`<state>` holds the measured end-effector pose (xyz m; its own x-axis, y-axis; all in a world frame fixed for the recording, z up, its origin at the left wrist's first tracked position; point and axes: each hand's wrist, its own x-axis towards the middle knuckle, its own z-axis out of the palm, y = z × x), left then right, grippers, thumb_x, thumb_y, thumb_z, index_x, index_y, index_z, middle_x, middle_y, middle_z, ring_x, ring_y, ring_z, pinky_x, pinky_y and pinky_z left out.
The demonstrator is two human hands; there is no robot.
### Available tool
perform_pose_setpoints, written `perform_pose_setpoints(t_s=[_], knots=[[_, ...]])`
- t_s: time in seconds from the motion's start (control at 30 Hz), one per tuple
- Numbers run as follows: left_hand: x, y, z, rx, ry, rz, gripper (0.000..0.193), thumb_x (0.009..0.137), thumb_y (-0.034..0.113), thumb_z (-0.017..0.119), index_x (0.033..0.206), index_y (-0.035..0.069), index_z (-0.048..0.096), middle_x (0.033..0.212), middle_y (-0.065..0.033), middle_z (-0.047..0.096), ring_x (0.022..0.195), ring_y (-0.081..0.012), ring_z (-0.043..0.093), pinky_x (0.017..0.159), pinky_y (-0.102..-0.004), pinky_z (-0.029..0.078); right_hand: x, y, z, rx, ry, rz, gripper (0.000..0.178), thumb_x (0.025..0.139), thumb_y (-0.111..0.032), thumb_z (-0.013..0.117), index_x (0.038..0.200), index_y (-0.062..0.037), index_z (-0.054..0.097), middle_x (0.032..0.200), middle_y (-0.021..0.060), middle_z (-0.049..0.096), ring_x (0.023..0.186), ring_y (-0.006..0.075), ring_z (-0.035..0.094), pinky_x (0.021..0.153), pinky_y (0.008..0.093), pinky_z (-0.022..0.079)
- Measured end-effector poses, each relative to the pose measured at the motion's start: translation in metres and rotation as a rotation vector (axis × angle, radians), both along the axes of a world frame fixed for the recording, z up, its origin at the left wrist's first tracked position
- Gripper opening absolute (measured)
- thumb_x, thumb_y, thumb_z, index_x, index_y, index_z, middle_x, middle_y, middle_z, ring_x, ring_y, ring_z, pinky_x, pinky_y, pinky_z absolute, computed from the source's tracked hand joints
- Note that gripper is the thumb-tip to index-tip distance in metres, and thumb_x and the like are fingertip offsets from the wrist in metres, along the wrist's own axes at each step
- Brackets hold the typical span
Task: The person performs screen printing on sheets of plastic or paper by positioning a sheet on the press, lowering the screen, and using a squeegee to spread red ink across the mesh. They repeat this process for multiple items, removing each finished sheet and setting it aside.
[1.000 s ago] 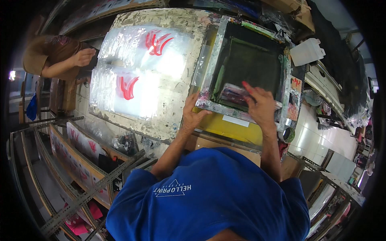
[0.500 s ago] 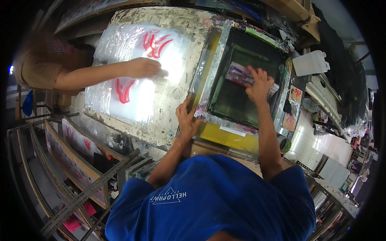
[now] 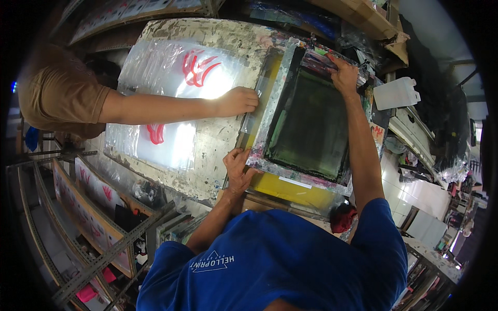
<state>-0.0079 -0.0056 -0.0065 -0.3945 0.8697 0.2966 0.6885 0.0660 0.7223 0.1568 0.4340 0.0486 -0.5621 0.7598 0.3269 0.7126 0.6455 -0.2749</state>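
Observation:
A silk-screen printing frame (image 3: 287, 176) with dark mesh (image 3: 311, 124) lies over a yellow base (image 3: 293, 194). At the frame's near left corner my left hand (image 3: 238, 168) has its fingers curled on the edge. My right arm stretches to the far end, where my right hand (image 3: 344, 78) grips an ink-stained squeegee (image 3: 316, 59) lying across the mesh. From the left, another person's hand (image 3: 241, 101) reaches to the left side of the base, fingers bent down; what they touch is hidden. Clear plastic sheets (image 3: 179, 106) with red prints lie on the table's left part.
The worn, paint-flaked table (image 3: 218, 135) bears all this. A white plastic jug (image 3: 396, 93) stands beyond the frame's right side. Lower left, a metal rack (image 3: 111, 246) holds printed boards. A dark red cloth (image 3: 342, 217) lies close to my right side. Cardboard (image 3: 358, 18) juts out at the far right.
My right hand has moved the squeegee from the middle of the mesh to its far end. The other person's hand has shifted right, from the sheets to the base. My left hand stays at the corner.

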Motion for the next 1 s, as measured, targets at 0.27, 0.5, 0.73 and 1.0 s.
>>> perform_pose_setpoints(t_s=[0.27,0.5,0.73,1.0], knots=[[0.011,0.015,0.041,0.19,-0.137,0.127,0.072,0.067,0.029,0.087,0.127,-0.004,0.063,0.106,-0.0152,0.058,0.104,-0.0301,0.05,0.094,-0.0397,0.036,0.042,-0.109,0.081,-0.527,0.339,0.038,0.059,0.077,-0.004,0.073,0.134,-0.0185,0.064,0.128,0.0149,0.067,0.119,0.0275,0.064,0.1,0.033,0.046],[0.011,0.068,0.137,0.373,-0.188,0.169,0.068,0.073,0.025,0.084,0.13,-0.004,0.061,0.104,-0.0146,0.057,0.1,-0.0292,0.05,0.093,-0.0377,0.038,0.045,-0.254,0.215,-0.079,0.035,0.039,0.057,0.071,0.0,0.067,0.127,-0.0104,0.068,0.092,0.0168,0.066,0.088,0.0326,0.065,0.079,0.0411,0.048],[-0.033,0.122,0.129,0.47,-0.342,0.106,0.036,0.083,0.01,0.075,0.116,-0.001,0.065,0.107,-0.0138,0.064,0.105,-0.0266,0.06,0.094,-0.0365,0.045,0.036,-0.198,0.265,0.175,0.195,0.093,0.048,0.072,-0.011,0.067,0.12,-0.0091,0.072,0.1,0.0193,0.072,0.094,0.0329,0.07,0.087,0.0381,0.051],[-0.121,0.102,0.0,-0.021,0.324,0.429,0.016,0.076,0.015,0.077,0.091,0.014,0.075,0.088,-0.0064,0.065,0.09,-0.0306,0.061,0.079,-0.0426,0.046,0.035,-0.143,0.282,0.204,0.155,0.049,0.041,0.081,-0.017,0.065,0.121,-0.0104,0.072,0.095,0.0173,0.074,0.087,0.0232,0.07,0.084,0.0334,0.051]])
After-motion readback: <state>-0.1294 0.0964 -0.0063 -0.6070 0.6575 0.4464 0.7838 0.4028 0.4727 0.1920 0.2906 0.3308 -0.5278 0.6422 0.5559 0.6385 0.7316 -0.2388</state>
